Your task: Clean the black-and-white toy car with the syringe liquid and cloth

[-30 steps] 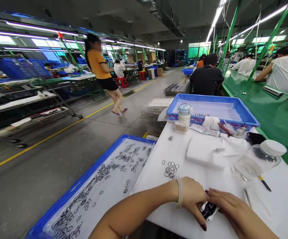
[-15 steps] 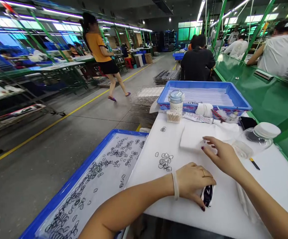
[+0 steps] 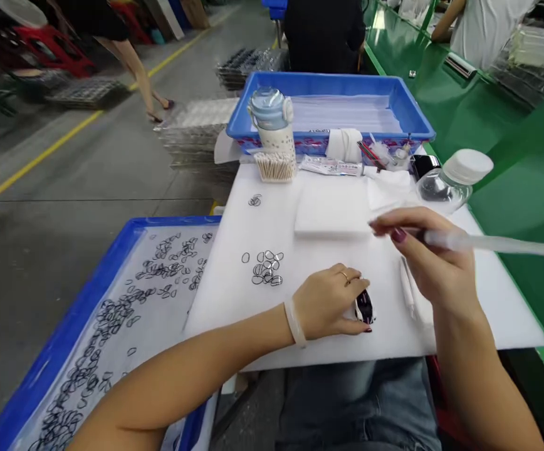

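My left hand [image 3: 326, 304] rests on the white work surface, its thumb and fingers closed around a small glossy dark oval piece [image 3: 364, 307] with a pale edge. Raised over the right side of the table, my right hand [image 3: 434, 254] pinches a translucent white syringe [image 3: 497, 243]. The syringe's flared end points right; its front end is hidden by my fingers. A square white foam pad [image 3: 332, 210] lies just beyond my hands. Several thin black oval rings [image 3: 267, 269] are grouped left of my left hand, with a smaller cluster [image 3: 254, 200] farther back.
At left, a blue-rimmed tray [image 3: 126, 250] holds many black rings. Along the back stand a lidded cup [image 3: 272, 116], a box of cotton swabs [image 3: 274, 168], a tube [image 3: 331, 165], a jar [image 3: 455, 178] and a blue bin [image 3: 333, 81]. A green bench [image 3: 488, 106] borders the right.
My view has tilted downward. My right hand has moved off the foam pad and now shows a syringe in its grip. My left hand stays on the dark piece.
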